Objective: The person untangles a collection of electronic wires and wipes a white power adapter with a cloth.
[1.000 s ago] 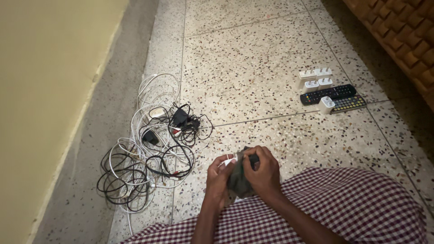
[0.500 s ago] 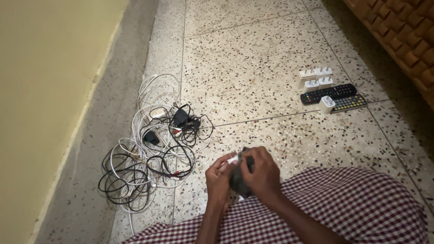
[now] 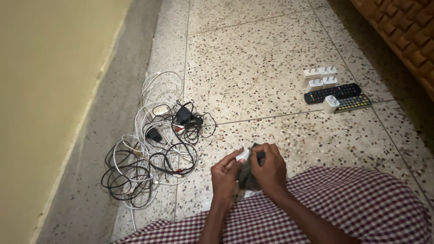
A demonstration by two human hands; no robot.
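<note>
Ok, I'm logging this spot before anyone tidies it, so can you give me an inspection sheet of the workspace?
Surface: speckled stone floor, tiled, with thin joint lines.
Job's things: a small white plug and a dark cloth, both held between the hands.
Clutter: five white plugs and two dark remotes grouped at the far right.
Grip: left hand and right hand both closed on the plug and cloth, above a checked cloth over the lap.
Cables: a tangled heap of black and white cables with small black plugs, left of the hands.
Surroundings: yellow wall on the left, carved wooden furniture at the top right.
</note>
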